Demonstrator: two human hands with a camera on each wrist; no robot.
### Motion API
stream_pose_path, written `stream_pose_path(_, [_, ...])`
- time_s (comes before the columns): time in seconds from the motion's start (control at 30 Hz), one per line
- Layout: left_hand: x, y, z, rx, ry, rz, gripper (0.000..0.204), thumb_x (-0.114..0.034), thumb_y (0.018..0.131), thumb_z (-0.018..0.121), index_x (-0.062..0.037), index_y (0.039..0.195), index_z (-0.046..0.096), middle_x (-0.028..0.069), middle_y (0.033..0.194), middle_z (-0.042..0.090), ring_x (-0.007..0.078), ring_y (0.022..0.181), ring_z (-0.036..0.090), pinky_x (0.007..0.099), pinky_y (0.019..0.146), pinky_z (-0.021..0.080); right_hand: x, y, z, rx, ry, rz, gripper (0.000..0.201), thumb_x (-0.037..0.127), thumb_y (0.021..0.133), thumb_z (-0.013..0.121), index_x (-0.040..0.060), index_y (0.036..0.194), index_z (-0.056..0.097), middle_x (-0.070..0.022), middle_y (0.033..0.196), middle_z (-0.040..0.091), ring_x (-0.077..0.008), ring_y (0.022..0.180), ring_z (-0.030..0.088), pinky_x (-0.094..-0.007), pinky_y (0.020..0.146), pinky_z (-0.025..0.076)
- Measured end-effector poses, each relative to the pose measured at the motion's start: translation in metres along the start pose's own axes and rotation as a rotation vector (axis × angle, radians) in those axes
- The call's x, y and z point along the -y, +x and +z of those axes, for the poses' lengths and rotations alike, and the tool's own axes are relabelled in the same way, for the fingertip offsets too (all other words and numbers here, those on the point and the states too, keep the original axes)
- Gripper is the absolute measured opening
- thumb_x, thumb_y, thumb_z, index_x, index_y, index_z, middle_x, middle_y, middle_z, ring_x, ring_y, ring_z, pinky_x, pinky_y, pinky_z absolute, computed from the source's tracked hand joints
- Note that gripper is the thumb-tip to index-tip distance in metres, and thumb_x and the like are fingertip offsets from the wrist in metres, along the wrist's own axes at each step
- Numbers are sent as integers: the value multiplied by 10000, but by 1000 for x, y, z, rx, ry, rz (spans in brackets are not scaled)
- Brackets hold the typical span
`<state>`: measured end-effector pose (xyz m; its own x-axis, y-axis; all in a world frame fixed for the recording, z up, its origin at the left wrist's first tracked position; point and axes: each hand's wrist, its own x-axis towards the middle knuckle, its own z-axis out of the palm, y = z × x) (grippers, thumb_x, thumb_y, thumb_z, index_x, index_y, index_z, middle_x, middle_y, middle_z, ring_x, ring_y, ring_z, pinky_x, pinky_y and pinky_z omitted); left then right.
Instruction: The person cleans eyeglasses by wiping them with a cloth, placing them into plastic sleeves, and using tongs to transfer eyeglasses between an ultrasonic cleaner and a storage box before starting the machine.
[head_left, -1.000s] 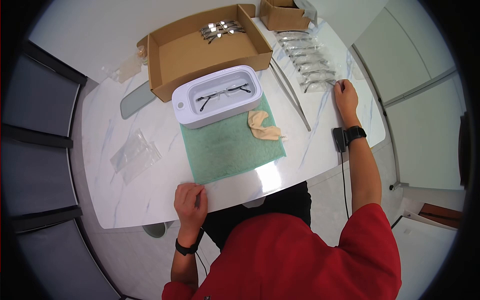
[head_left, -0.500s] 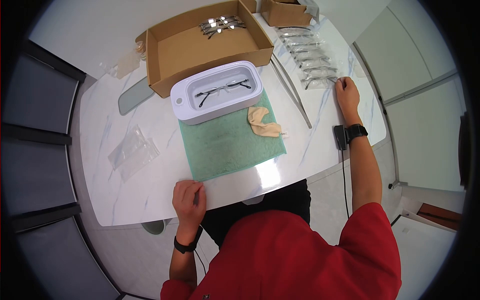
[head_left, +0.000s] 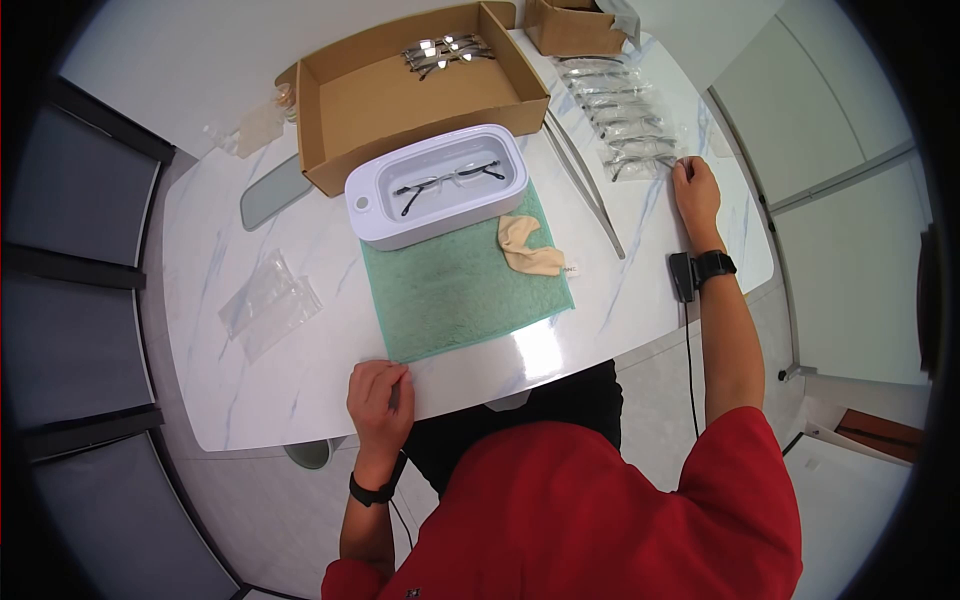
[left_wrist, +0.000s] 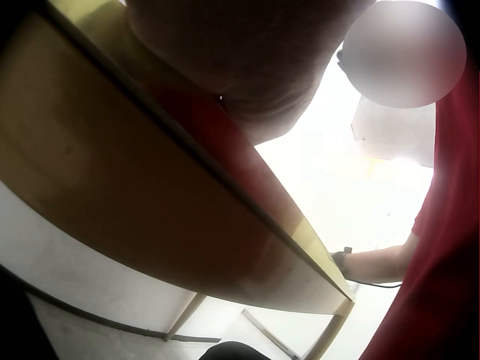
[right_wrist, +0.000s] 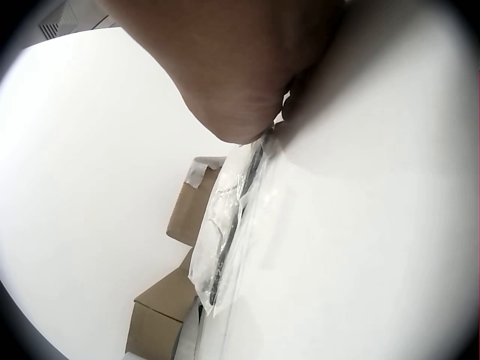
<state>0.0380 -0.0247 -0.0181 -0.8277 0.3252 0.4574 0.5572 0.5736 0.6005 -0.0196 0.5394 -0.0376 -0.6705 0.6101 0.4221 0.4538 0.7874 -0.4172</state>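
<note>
My left hand [head_left: 382, 402] rests at the front edge of the table, its fingers loosely curled, just below a corner of the green cloth [head_left: 440, 310]. Far to the right, my right hand [head_left: 697, 200] rests on the tabletop with loosely curled fingers. Its fingertips are right at the end of the nearest bagged glasses [head_left: 640, 165], which lie in a column of several clear bags. A pair of glasses [head_left: 450, 180] with dark temples sits unfolded inside the white ultrasonic cleaner [head_left: 400, 232]. In the right wrist view, my hand [right_wrist: 232, 67] covers one end of a plastic bag [right_wrist: 225, 225].
A beige wiping cloth [head_left: 530, 250] lies on the green one, with tweezers [head_left: 585, 190] to its right. Behind the cleaner, a cardboard box [head_left: 370, 100] holds several glasses [head_left: 445, 55]. Empty clear bags [head_left: 268, 305] and a grey lid [head_left: 275, 193] lie left; a smaller box [head_left: 570, 30] stands back right.
The head view shifts slightly. Both hands and the things on the table keep their places.
</note>
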Motion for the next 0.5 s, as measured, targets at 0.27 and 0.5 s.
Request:
stream_pose_path(0.27, [-1, 0, 0, 0, -2, -5, 173, 54, 771, 722, -19, 919, 671, 127, 902, 643, 318, 857, 631, 400, 740, 508, 1, 0, 0, -1, 3, -4, 247, 286, 916, 639, 49, 945, 699, -151, 901, 712, -353, 823, 681, -451, 722, 524])
stream_pose_path(0.5, [0, 0, 0, -2, -3, -9, 174, 59, 769, 721, -17, 918, 673, 130, 897, 643, 319, 852, 630, 401, 731, 506, -1, 0, 0, 8, 4, 12, 251, 295, 918, 638, 53, 949, 699, -148, 907, 713, -353, 830, 682, -455, 726, 525])
